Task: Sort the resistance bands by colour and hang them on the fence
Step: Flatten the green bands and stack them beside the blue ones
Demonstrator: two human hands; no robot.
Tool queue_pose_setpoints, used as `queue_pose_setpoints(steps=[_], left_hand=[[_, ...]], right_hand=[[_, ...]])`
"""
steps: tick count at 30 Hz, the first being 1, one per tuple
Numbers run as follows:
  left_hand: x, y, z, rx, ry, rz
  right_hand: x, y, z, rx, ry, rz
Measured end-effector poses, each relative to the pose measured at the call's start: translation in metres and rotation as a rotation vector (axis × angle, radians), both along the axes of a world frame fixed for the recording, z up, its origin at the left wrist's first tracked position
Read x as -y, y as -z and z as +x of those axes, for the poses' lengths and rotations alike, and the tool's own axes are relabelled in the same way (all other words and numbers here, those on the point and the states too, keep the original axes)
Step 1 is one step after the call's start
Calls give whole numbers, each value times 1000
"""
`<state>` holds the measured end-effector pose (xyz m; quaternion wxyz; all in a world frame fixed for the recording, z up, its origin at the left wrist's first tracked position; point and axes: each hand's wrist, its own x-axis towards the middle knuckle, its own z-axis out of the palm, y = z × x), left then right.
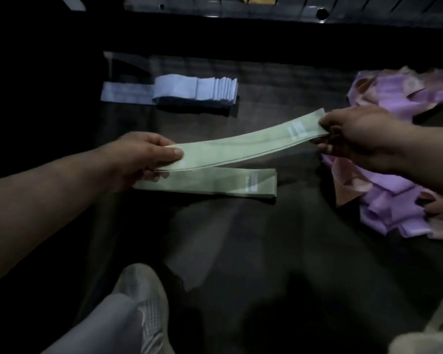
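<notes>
Dim dark floor [241,238] w/ a pale rail [215,8] along the far edge. L hand [141,159] pinched one end of a green band [230,146], thumb on top; R hand [356,139] gripped the other end, fingers curled round it, band held between them just above the floor. Second green band [215,185] lay flat right below, partly under the L hand. Stack of pale blue bands [189,90] sat farther back. Loose heap of purple & pink bands [394,175] on the right, near the R hand. Grey shoe [146,302] at bottom.
</notes>
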<state>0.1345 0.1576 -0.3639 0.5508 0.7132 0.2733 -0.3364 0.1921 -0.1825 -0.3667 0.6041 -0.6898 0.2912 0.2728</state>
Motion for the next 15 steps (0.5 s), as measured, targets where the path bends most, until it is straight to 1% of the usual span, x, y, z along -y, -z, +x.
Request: queue_pose_setpoints(steps=[3, 5, 8, 12, 15], left_hand=[[-26, 3, -18, 14, -185, 37], [-38, 5, -27, 70, -260, 81], [-48, 11, -38, 172, -270, 165], [-47, 18, -43, 236, -241, 254], [-47, 23, -44, 272, -218, 274]], right_hand=[[-27, 0, -20, -65, -21, 29], [-39, 4, -33, -77, -98, -35], [-46, 9, -50, 36, -302, -158], [-45, 11, -55, 232, -635, -311], [-44, 16, -51, 291, -718, -379]])
